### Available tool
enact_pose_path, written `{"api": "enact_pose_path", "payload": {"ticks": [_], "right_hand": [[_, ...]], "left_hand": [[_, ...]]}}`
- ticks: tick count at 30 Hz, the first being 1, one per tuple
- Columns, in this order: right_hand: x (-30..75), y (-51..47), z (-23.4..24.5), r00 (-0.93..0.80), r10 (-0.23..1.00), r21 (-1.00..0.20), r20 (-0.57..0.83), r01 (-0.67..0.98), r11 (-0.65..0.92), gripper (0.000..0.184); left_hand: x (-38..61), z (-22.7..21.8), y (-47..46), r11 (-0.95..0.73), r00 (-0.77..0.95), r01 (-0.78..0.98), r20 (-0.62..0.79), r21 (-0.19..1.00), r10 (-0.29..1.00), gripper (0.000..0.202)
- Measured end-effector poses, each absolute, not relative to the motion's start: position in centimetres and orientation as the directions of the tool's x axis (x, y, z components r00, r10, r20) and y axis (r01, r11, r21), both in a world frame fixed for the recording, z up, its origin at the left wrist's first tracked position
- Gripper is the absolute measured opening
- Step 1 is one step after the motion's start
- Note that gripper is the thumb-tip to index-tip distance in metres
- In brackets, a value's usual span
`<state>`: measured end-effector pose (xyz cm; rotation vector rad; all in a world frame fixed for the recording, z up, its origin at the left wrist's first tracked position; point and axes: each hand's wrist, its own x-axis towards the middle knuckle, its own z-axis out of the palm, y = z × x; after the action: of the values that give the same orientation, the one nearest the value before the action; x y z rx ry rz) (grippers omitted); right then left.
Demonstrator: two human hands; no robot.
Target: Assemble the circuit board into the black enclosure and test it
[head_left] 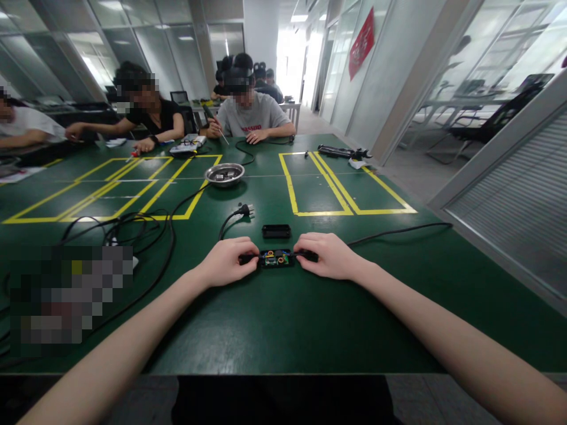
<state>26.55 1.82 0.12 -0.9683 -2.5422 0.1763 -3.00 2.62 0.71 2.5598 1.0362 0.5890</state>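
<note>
A small open black adapter box point(275, 258) with its circuit board showing lies on the green table point(283, 319) between my hands. My left hand point(228, 260) is closed, pinching the cable at the box's left end. My right hand point(328, 255) is closed on the black cable at the right end, which runs off to the right. The box's black lid point(276, 231) lies loose just behind it. A black plug point(243, 209) with its cord lies behind my left hand.
A metal bowl point(224, 173) holding small parts stands mid-table among yellow taped rectangles. Coiled black cables point(128, 227) lie at the left. Other people sit working at the far side. A black tool point(341, 151) lies at the far right near the table edge.
</note>
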Motion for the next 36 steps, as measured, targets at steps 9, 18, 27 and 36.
{"api": "enact_pose_path", "payload": {"ticks": [9, 18, 27, 36], "right_hand": [[26.61, 1.71, 0.25, -0.677, 0.661, -0.313, 0.323, 0.583, 0.75, 0.015], [26.94, 2.05, 0.16, -0.722, 0.633, -0.28, 0.28, 0.569, 0.773, 0.013], [26.81, 1.92, 0.54, -0.773, 0.592, -0.167, 0.227, 0.568, 0.806, 0.02], [26.73, 1.94, 0.36, -0.768, 0.578, -0.159, 0.275, 0.556, 0.815, 0.029]], "left_hand": [[-3.08, 0.71, 2.57, -0.671, 0.618, 0.601, 0.28, 0.434, 0.735, 0.01], [-2.97, 0.69, 2.66, -0.675, 0.644, 0.597, 0.244, 0.433, 0.725, 0.013], [-2.8, 0.69, 2.55, -0.702, 0.655, 0.604, 0.268, 0.377, 0.707, 0.01], [-2.11, 0.52, 2.29, -0.669, 0.583, 0.664, 0.33, 0.334, 0.743, 0.007]]}}
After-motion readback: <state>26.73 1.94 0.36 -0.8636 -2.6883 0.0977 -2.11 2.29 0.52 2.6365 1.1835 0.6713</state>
